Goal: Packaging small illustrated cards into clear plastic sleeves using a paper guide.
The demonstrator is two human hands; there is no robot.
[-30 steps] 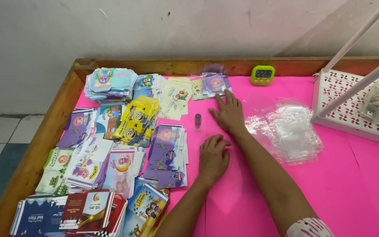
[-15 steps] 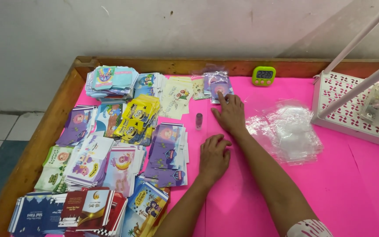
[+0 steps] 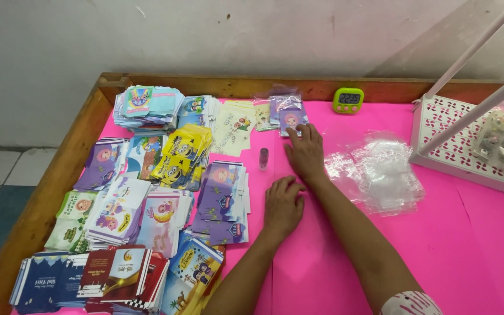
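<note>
Simply, purple bagged card packet (image 3: 290, 116).

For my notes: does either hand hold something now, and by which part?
Nothing is held. The right hand lies flat, fingertips touching a purple packet; the left hand rests on the pink table.

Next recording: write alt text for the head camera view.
Two bare hands rest on a pink table: the right hand touches a purple packet, the left hand lies curled beside stacks of colourful printed cards. Clear plastic bags lie to the right.
</note>
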